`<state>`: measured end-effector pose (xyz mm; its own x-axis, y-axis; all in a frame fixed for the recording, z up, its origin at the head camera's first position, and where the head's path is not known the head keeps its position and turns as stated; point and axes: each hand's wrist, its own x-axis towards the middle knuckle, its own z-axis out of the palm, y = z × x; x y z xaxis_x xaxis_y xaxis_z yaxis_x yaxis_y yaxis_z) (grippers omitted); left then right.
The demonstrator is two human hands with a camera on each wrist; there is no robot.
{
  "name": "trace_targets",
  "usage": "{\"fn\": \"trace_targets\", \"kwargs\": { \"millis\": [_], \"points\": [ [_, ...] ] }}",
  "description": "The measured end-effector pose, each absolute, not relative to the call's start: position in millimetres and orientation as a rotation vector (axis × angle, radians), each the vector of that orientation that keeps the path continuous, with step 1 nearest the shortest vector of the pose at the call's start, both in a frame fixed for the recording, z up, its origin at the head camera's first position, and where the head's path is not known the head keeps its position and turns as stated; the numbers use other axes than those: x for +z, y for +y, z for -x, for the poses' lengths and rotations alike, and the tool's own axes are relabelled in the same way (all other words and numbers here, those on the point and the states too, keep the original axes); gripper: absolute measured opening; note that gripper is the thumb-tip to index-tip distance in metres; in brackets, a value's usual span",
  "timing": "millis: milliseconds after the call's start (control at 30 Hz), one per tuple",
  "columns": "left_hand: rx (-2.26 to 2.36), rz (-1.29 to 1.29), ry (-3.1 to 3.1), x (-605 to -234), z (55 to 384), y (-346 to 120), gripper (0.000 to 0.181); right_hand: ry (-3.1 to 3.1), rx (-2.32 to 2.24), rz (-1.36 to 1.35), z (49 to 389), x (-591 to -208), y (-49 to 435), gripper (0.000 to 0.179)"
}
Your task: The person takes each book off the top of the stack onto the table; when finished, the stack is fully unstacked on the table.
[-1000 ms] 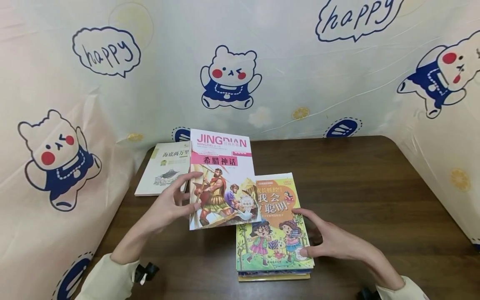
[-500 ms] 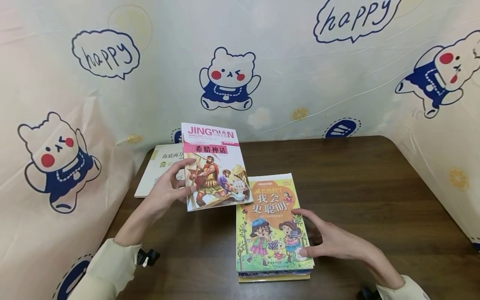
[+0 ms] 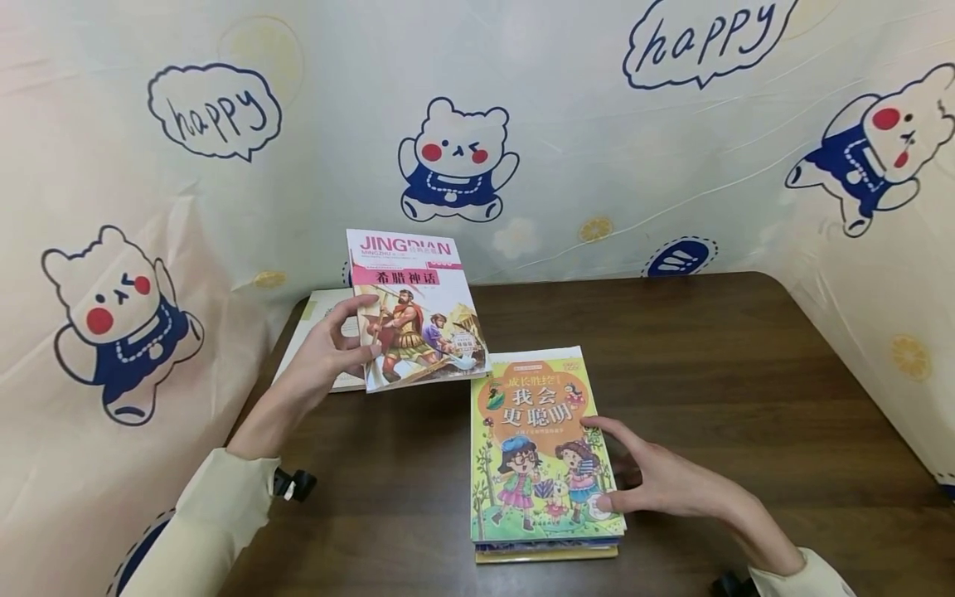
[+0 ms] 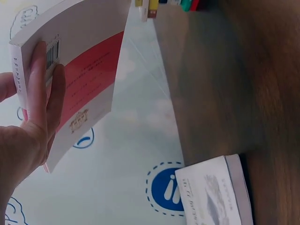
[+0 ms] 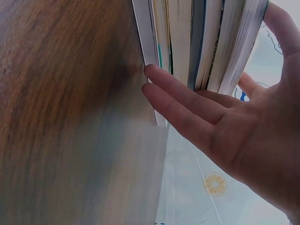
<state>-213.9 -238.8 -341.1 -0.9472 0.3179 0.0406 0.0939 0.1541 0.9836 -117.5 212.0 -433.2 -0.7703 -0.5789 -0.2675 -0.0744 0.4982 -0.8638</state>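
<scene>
Nearest, a pile of books (image 3: 548, 554) sits on the brown wooden table (image 3: 694, 356), with the yellow-green book "I Can Be Smarter" (image 3: 545, 448) on top. The books look only stacked, not tied, so a hard push from the side could make the pile go crooked. The right hand (image 3: 664, 477) is at the pile's right side. Its fingers are mostly straight and not wrapped around anything; they touch the edges of the books, and the thumb is by the top cover's right edge. Farther away and to the left, the pink and white Greek myths book (image 3: 418, 315) is up in the air, a bit tilted. Its near right corner is close to the pile's far left corner; it is hard to tell if they touch. If it dipped, that corner might bump the top book. It is held by one side only, so it might droop or twist if the pinch got weak. The left hand (image 3: 321, 352) pinches its left edge, with some fingers pressed on the back. Past that hand, a white book (image 4: 206, 192) lies on the table, partly hidden. Farthest of all hangs a pale cloth (image 3: 567, 149) with bears on it.
</scene>
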Motion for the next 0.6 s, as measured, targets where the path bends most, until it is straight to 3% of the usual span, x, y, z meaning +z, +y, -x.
{"fn": "trace_targets", "kwargs": {
  "millis": [600],
  "points": [
    [1.881,-0.288,2.264,-341.9,256.0,-250.0,0.068,2.172,-1.247,0.52,117.4,-432.1,211.3,0.087]
  ]
}}
